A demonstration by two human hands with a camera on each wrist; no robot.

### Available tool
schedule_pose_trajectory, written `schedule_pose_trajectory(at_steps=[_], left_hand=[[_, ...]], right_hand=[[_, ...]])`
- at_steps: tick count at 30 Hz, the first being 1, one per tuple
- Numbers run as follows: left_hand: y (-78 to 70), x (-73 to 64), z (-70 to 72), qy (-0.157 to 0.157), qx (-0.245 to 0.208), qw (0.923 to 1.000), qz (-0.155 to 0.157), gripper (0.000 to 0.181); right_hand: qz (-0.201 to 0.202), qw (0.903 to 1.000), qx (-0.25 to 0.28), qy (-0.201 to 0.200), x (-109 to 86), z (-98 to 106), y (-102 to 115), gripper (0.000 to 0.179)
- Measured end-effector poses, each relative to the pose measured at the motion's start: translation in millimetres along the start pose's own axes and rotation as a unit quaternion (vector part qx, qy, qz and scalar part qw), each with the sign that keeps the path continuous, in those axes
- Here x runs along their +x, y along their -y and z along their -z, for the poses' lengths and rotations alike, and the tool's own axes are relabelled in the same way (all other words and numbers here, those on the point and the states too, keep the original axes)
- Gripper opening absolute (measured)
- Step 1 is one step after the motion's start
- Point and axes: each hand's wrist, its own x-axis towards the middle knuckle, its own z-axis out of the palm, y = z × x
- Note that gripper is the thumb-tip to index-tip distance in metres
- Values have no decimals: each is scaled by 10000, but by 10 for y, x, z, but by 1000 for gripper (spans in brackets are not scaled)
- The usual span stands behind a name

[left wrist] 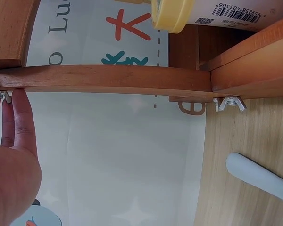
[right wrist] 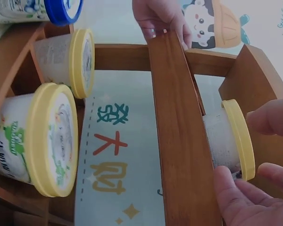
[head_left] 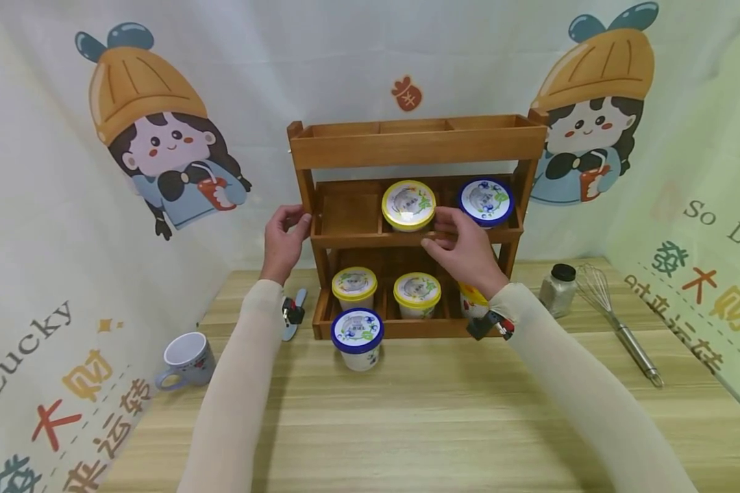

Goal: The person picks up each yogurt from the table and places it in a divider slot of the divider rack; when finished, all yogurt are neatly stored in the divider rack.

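On the middle shelf of a brown wooden rack (head_left: 407, 242) sits a white tub with a yellow lid (head_left: 409, 204), in the center compartment. My right hand (head_left: 465, 250) is at that tub's right side. In the right wrist view its fingers spread around the yellow-lidded tub (right wrist: 226, 141), thumb and fingertips close to the lid and wall. At the rack's left end is my left hand (head_left: 285, 239). In the left wrist view its straight fingers (left wrist: 23, 117) touch the wooden side post (left wrist: 118, 77) beside a wing nut.
A blue-lidded tub (head_left: 486, 202) occupies the middle shelf's right compartment. Yellow-lidded tubs (head_left: 417, 294) stand below, with another blue-lidded tub (head_left: 358, 339) in front. Around the rack are a mug (head_left: 191, 356), a spatula (head_left: 294, 315), a black-capped jar (head_left: 557, 291) and a whisk (head_left: 619, 325).
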Motion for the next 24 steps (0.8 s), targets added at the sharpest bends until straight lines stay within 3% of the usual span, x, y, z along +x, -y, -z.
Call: schedule_pose_trajectory(at_steps=[7,17,24], left_hand=[[-11,-14,-6,-16,-79,10000,12,31],[-11,-15,7,-48,14,10000,59,32],[3,-11,-1,-37,-1,10000,29,32]], right_hand=[[210,9998,-38,14,-185,-15,-35,59],[430,9963,-189,724,-364,-262,-141,53],[333,9945,-26,988,-470,-455,-172,49]])
